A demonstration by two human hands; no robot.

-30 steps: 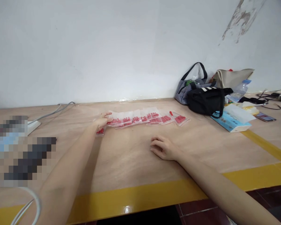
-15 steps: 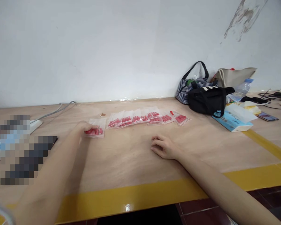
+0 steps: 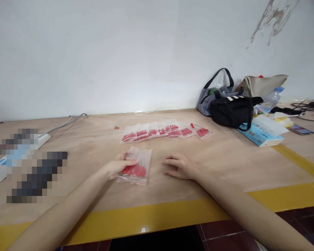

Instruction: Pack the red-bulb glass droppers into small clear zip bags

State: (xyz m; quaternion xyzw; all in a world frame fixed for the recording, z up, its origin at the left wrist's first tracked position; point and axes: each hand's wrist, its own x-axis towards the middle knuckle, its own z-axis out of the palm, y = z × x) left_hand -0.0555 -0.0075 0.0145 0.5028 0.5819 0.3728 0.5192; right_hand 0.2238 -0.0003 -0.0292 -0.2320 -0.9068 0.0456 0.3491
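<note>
In my left hand (image 3: 121, 165) is a clear plastic zip bag (image 3: 143, 157) with several red pieces inside, pinched at its left side with the thumb on top. What exactly the red pieces are, I cannot make out. My right hand (image 3: 180, 166) rests on the table just right of that bag, apart from it, fingers loosely bent and parted with nothing in them. Beyond both hands lies an overlapping row of similar bags (image 3: 153, 131) with red pieces. At the row's right end another bag (image 3: 202, 131) has a thin red-tipped item beside it.
Yellow tape (image 3: 146, 218) edges the table's front. At the back right stand a striped bag (image 3: 205, 103), a black bag (image 3: 231, 113) and a blue tissue pack (image 3: 261, 134). A phone (image 3: 300, 129) lies farther right. A grey cable (image 3: 68, 122) runs at the back left.
My left hand has brought the bag of red pieces from the row's left end toward me and to the right. My right hand has barely shifted; its fingers look slightly straighter.
</note>
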